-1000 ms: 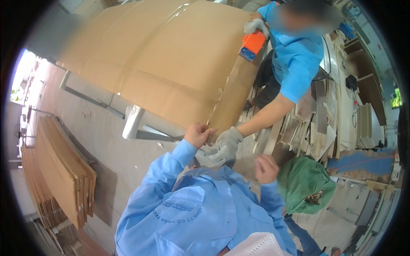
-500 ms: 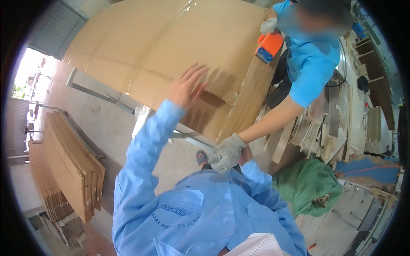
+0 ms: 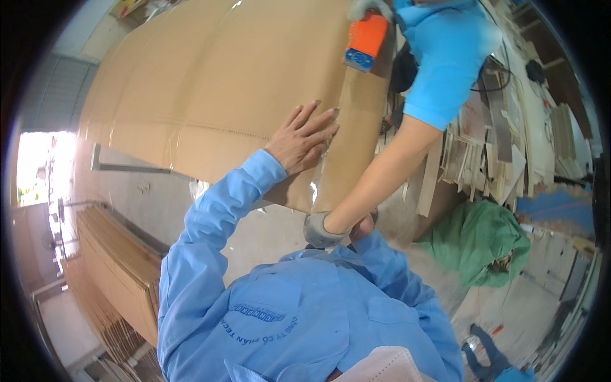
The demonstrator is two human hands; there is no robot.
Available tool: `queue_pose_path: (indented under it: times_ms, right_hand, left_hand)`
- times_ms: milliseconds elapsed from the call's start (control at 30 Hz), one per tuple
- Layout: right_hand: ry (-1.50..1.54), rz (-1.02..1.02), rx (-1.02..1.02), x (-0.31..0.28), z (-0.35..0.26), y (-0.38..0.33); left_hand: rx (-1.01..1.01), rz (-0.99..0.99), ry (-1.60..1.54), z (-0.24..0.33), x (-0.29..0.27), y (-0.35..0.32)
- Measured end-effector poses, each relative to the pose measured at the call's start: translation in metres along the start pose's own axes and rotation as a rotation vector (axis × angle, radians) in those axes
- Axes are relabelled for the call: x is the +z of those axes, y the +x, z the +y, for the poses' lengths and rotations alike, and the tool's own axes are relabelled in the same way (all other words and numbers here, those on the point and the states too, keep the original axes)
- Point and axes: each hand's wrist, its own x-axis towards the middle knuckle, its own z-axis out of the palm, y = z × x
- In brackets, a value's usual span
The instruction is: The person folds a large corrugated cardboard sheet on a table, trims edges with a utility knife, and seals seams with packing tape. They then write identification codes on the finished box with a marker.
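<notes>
1. Resting palm down on a large brown carton (image 3: 210, 95), the left hand (image 3: 299, 141) is released and grips nothing; its fingers are spread and point away from the person, with the tips close to the carton's right-hand edge.
2. The carton lies in front of the person, filling the upper left and middle of the view, and part of a grey metal frame (image 3: 127, 161) shows beneath its near side.
3. A glossy clear strip (image 3: 314, 188) runs along that right-hand edge, down to the near corner.
4. The right hand (image 3: 363, 226) is close to this corner, mostly hidden behind a co-worker's forearm (image 3: 388, 169); whether it is clenched or grasping something, I cannot tell.
5. Just beside it, the co-worker's nearer gloved hand (image 3: 323, 230) is at the carton's near corner, its fingers out of sight.
6. The co-worker's farther gloved hand (image 3: 370, 9) holds an orange tape dispenser (image 3: 367, 37), with its blue end over the carton's edge.
7. On the left stand flat cardboard sheets (image 3: 118, 264) in a stack.
8. To the right are a green sack (image 3: 477, 242) on the floor (image 3: 439, 283) and a pile of boards (image 3: 471, 137) beyond it.
</notes>
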Motion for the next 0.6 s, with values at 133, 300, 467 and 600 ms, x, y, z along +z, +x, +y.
queue_pose_path:
  times_ms: [133,300,467,600]
  right_hand:
    - [0.072,-0.008,0.088,-0.003,-0.006,0.004]
    - [0.137,-0.101,0.220,-0.004,-0.034,0.005]
    - [0.455,0.023,0.631,0.007,-0.052,0.016]
    - [0.451,-0.109,0.557,0.004,-0.047,0.021]
  left_hand:
    - [0.032,0.049,0.017,-0.001,0.004,0.000]
    - [0.036,0.129,-0.080,-0.004,0.007,-0.004]
    - [-0.038,0.229,-0.219,0.001,0.008,-0.002]
    - [0.034,0.203,-0.002,0.002,0.011,-0.005]
